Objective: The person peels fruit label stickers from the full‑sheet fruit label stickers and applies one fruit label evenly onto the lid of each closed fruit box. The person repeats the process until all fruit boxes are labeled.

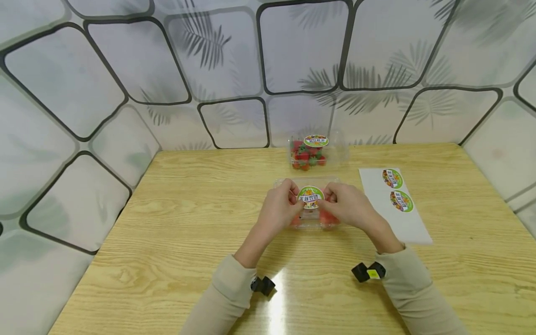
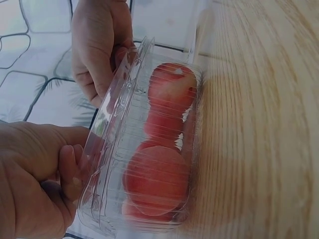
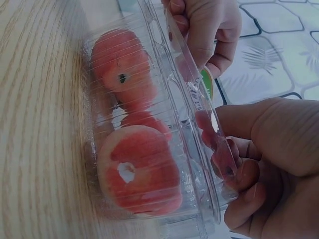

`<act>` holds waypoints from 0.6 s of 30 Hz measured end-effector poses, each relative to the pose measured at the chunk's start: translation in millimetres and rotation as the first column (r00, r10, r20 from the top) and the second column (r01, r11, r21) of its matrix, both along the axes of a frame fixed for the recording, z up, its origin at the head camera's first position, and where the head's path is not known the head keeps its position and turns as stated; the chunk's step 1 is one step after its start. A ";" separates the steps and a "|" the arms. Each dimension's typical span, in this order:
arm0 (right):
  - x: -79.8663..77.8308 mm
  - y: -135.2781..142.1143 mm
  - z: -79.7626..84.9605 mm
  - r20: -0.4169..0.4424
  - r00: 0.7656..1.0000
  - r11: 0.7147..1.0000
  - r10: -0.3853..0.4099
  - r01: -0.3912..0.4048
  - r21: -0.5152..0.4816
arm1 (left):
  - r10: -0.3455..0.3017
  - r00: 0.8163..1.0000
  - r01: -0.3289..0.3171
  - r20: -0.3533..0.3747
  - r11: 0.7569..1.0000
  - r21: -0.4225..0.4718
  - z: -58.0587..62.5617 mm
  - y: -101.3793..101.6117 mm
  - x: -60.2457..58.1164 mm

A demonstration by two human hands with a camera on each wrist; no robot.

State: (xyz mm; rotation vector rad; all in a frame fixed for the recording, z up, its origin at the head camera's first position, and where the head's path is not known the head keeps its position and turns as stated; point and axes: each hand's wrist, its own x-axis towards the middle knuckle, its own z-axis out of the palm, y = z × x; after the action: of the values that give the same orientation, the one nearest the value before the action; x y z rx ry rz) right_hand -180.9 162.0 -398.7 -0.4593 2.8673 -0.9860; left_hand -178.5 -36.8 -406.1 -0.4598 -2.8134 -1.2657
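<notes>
A clear plastic clamshell box (image 1: 307, 180) with red peaches (image 2: 157, 174) inside sits on the table before me, its lid down. Over the lid is an oval green-edged fruit sticker (image 1: 311, 197), face up. My left hand (image 1: 276, 204) pinches the sticker's left edge between thumb and curled fingers. At the opposite edge, my right hand (image 1: 349, 204) pinches it the same way. In the right wrist view, the sticker's green rim (image 3: 207, 82) shows just past the lid, with the right thumb right at the lid's surface. Both wrist views show the peaches through the ribbed side wall.
Behind stands another clear box of strawberries (image 1: 304, 156) with an oval label (image 1: 316, 141) on it. A white backing sheet (image 1: 406, 230) bearing two more oval stickers (image 1: 392, 178) lies to the right. A patterned wall (image 1: 234, 123) borders the wooden table (image 1: 188, 195).
</notes>
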 end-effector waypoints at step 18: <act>3.0 -3.1 2.8 -0.003 1.000 1.000 -0.007 0.007 -0.002 | -0.004 0.999 0.002 -0.036 0.999 -0.045 0.2 0.5 1.0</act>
State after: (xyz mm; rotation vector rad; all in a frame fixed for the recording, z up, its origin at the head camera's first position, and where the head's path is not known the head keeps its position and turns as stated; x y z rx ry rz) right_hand -177.9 158.8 -395.9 -0.4520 2.8728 -0.9901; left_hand -177.5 -36.2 -406.0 -0.4838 -2.8178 -1.1843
